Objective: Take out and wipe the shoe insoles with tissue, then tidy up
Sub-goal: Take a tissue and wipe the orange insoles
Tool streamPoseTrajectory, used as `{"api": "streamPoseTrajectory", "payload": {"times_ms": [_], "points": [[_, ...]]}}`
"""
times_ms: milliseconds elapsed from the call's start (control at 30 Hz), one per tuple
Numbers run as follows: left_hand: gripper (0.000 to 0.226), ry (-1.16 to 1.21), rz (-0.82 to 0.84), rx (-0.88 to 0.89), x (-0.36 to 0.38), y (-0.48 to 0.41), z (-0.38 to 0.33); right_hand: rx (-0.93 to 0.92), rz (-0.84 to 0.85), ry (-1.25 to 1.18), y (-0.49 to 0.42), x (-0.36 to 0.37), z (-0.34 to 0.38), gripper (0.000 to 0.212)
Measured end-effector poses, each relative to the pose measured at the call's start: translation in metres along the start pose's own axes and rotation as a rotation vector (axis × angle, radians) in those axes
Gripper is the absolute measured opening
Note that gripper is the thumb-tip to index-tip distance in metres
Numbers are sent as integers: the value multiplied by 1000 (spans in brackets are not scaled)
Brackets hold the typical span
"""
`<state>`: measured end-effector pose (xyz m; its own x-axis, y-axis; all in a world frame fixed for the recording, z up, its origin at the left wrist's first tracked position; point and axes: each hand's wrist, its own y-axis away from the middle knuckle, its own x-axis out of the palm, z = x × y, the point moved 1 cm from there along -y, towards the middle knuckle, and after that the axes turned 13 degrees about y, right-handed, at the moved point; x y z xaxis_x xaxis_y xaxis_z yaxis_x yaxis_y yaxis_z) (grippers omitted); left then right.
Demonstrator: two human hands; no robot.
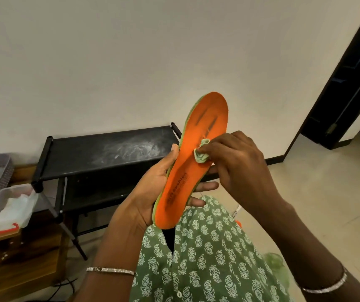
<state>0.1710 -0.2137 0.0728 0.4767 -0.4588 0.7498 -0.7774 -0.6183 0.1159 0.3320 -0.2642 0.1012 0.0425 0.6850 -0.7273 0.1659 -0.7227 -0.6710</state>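
An orange insole (187,171) with a green edge and dark smudges near its toe stands tilted upright in the middle of the view. My left hand (150,192) grips it from behind at the heel half, thumb on its left edge and fingertips showing at its right. My right hand (238,164) presses a crumpled greenish tissue (202,154) against the middle of the insole's orange face. A small orange bit (238,223) shows on the floor beside my knee; I cannot tell what it is.
A black low shoe rack (100,153) with a dusty top stands against the white wall. At the left a clear plastic box (5,205) with white tissue sits on a wooden surface (22,247). A dark door frame (349,88) is at the right, above tiled floor (316,192).
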Motion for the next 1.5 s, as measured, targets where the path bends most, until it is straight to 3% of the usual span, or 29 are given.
{"api": "streamPoseTrajectory", "payload": {"times_ms": [233,500,700,967,1200,1400,1500], "points": [[61,42,3,18,-4,1,2,-252,83,11,28,0,36,25],[61,13,-33,15,-3,-6,3,-9,19,56,11,3,1,24],[65,79,-7,0,-8,-4,4,-241,90,10,31,2,33,21],[63,9,-37,-1,-6,-8,4,16,0,55,14,7,-6,31],[68,55,-8,-37,-9,-7,6,-274,45,26,36,4,32,20],[66,-10,-34,-13,-7,-9,5,-10,6,77,11,4,-12,29],[65,17,-50,3,-10,-9,5,-47,16,26,17,7,6,29]]}}
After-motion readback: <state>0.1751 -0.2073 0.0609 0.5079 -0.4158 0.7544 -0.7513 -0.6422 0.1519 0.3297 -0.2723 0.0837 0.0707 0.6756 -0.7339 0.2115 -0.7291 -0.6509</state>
